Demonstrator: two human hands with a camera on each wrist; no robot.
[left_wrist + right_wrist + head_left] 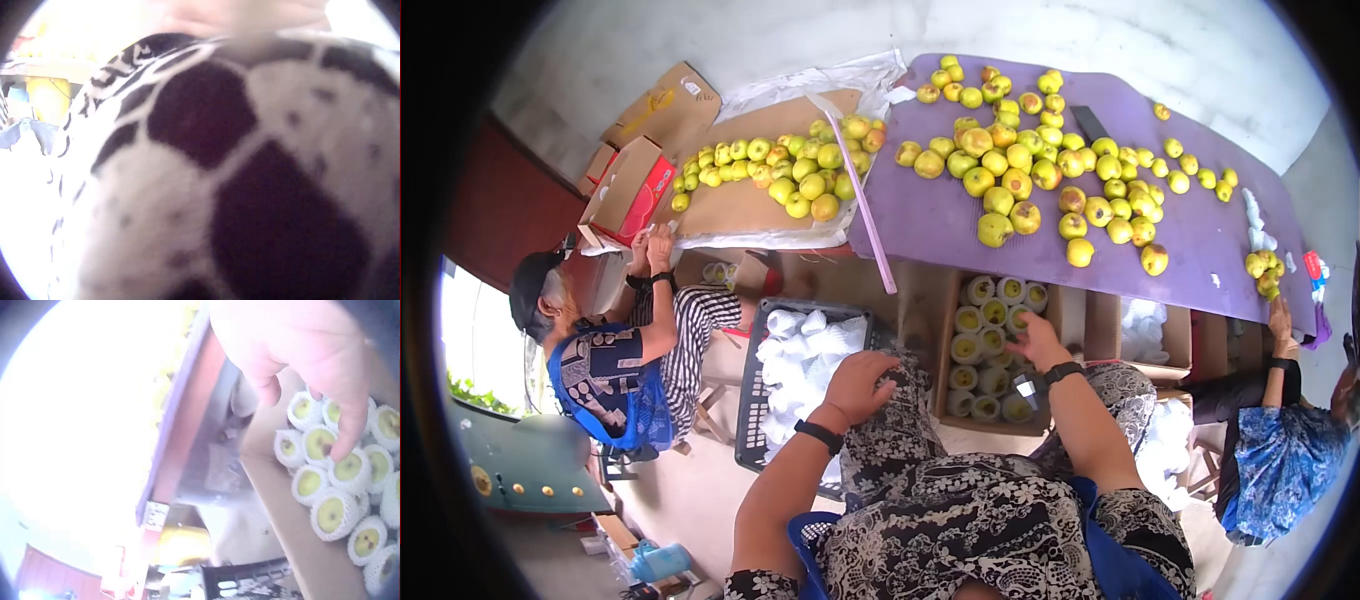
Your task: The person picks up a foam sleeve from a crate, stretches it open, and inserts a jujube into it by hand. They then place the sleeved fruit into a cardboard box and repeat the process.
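Observation:
Apples in white foam nets (965,348) stand in rows inside a cardboard box (275,494) between the person's knees. My right hand (1040,342) reaches over the right side of this box. In the right wrist view one finger points down, its fingertip right at a netted apple (348,469), while the thumb (270,392) stays apart from it. My left hand (858,388) rests on the patterned trousers (895,410) at the knee, holding nothing. Patterned cloth fills most of the left wrist view, with only part of the hand (250,15) showing at the top.
A black crate (752,410) full of white foam nets (800,350) stands left of the knees. Ahead, a purple-covered table (940,225) bears many loose apples (1020,155). Another person (615,370) sits at left, one more (1285,450) at right. A second box (1170,345) holds foam nets.

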